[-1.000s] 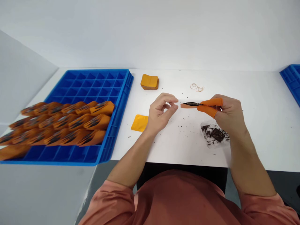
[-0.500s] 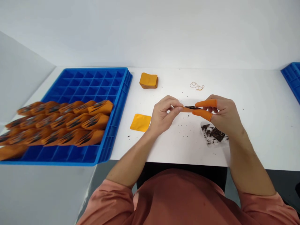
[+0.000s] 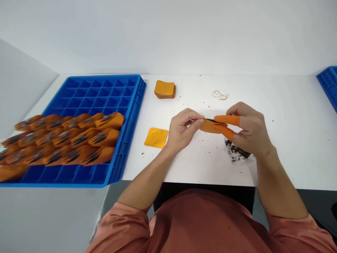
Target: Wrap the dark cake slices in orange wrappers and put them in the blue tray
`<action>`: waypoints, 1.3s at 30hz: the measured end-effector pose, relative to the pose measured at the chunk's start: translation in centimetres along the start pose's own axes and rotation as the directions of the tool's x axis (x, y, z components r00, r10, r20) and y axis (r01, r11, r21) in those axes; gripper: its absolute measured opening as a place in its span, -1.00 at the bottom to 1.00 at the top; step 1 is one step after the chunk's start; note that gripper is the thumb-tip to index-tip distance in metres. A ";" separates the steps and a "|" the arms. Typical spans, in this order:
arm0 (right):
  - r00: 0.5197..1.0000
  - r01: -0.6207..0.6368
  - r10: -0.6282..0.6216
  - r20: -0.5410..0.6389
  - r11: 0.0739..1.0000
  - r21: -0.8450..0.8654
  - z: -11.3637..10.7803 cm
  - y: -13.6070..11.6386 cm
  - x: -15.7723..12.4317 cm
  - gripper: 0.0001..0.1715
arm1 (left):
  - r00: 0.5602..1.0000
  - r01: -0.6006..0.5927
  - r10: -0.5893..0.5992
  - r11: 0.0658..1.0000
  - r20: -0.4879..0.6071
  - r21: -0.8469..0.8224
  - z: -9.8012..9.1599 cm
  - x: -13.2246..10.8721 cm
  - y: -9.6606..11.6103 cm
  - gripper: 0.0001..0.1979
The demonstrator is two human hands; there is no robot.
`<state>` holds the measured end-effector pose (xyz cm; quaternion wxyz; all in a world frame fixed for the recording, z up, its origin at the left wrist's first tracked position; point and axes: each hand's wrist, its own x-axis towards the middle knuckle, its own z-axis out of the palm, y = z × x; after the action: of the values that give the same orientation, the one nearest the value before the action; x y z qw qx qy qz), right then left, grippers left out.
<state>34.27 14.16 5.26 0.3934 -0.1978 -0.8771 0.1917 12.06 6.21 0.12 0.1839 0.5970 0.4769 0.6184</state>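
Above the table, between my two hands, is a small orange pouch with a dark opening along its top edge. My left hand pinches its left end between thumb and fingertips. Orange finger cots cover the thumb and index finger of my right hand, which are closed on the pouch's right end. Under my right hand sits a clear container with dark, flaky material, partly hidden by the hand and wrist. A flat yellow-orange pouch lies on the table beside my left wrist.
A blue compartment tray at left holds rows of filled orange pouches. Behind my left hand stands a stack of orange pouches. A thin tangled string and dark crumbs lie on the white table. Another blue tray is at far right.
The pouch has tilted so more of its orange front shows. My right thumb and index finger have shifted slightly left along it. My left hand keeps its pinch.
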 end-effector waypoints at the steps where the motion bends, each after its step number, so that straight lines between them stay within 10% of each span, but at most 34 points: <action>1: 0.999 0.033 -0.034 -0.002 0.998 -0.045 0.0 0.1 -0.1 -0.81 | 1.000 0.004 -0.004 1.000 -0.003 0.003 0.0 0.0 0.0 -0.95; 39: 0.999 -0.003 0.003 0.047 1.000 -0.001 1.0 0.7 -0.6 -0.87 | 0.954 -0.286 0.252 0.926 0.160 0.245 0.3 -0.4 0.3 -0.94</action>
<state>34.00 14.23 3.95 0.3723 -0.1949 -0.8858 0.1967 12.50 5.89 0.10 0.0453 0.7139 0.4561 0.5294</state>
